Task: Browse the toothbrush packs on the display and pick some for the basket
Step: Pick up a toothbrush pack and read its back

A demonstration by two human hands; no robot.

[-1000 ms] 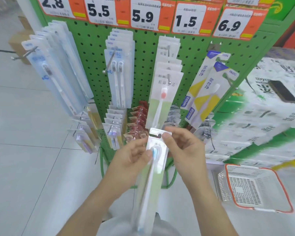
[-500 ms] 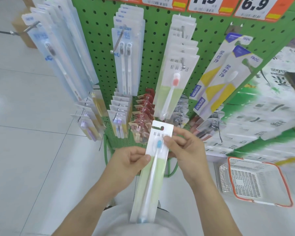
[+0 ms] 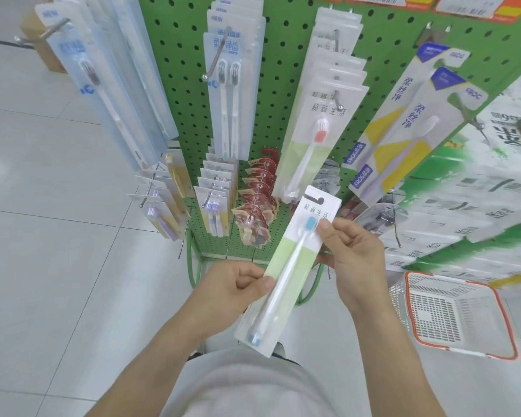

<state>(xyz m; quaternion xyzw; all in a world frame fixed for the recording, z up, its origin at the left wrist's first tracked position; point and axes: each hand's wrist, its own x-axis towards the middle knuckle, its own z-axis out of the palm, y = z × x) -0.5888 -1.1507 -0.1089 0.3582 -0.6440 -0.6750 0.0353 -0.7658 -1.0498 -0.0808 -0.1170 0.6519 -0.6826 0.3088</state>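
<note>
Nearest the camera, both hands hold one toothbrush pack (image 3: 289, 266) tilted in front of the body, its hang-hole end up and to the right. The left hand (image 3: 232, 293) has its grip pinched narrow on the pack's left edge near the middle, thumb on the front. The right hand (image 3: 352, 254) pinches the upper right edge, its thumb lying beside the blue brush head seen through the clear blister. The pack's card is white above and pale green below, with a single white-handled brush inside. On the floor to the right sits the basket (image 3: 506, 320), white mesh with an orange rim, nothing visible inside it and well apart from the pack. Farther off stands the green pegboard display (image 3: 286, 55), its hooks carrying rows of packs: matching white-and-green packs with a pink brush (image 3: 316, 139) just behind the held one, twin-brush packs (image 3: 229, 94) to the left, and yellow-and-blue packs (image 3: 403, 124) to the right.
</note>
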